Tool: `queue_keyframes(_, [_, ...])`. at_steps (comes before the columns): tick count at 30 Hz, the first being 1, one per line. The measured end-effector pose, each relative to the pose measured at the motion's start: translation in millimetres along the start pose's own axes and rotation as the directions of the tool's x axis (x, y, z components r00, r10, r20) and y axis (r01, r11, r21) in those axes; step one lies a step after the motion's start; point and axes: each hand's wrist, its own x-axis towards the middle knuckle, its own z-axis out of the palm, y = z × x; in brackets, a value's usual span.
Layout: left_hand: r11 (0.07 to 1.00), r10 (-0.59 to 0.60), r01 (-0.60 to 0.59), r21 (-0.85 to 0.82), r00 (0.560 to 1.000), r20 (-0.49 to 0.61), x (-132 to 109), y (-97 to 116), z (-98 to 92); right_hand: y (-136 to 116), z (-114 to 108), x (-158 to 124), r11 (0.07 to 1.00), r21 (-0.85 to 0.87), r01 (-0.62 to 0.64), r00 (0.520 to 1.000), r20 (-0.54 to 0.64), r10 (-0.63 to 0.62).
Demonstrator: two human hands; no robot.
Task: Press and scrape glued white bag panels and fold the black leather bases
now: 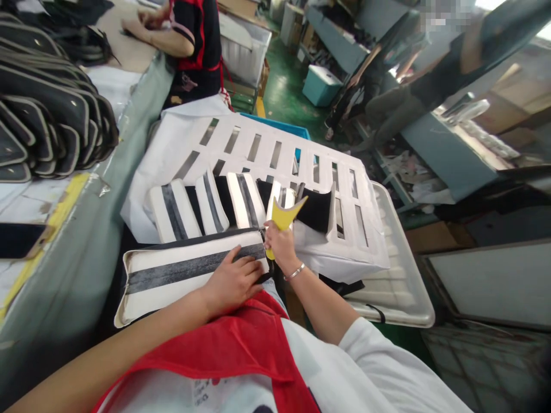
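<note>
A long white pad with a dark stripe (172, 274) lies across my lap. My left hand (235, 281) rests flat on its right end, fingers spread over the stripe. My right hand (279, 245) is closed round a yellow flat tool (287, 215), its blade pointing up and right at the pad's end. Just beyond stand several similar white-and-black striped pieces (206, 206), leaning in a row against a white slotted rack (279, 155).
A stack of black padded pieces (47, 120) sits on the table at left. A white tray (400, 287) lies under the rack at right. Another person in black and red (189, 40) works at the far table. Benches and a teal box (321, 85) stand beyond.
</note>
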Motion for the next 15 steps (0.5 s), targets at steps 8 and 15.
queue_keyframes(8, [0.888, -0.459, 0.371, -0.27, 0.736, -0.497, -85, -31, -61.5, -9, 9, 9, 0.971, -0.167, 0.173, 0.985, 0.038, -0.169])
queue_keyframes(15, [0.243, -0.97, 0.219, -0.945, 0.063, -0.235, -175, -93, -49.6, -42, 44, 2, 0.714, -0.601, 0.359, 0.844, 0.536, 0.027])
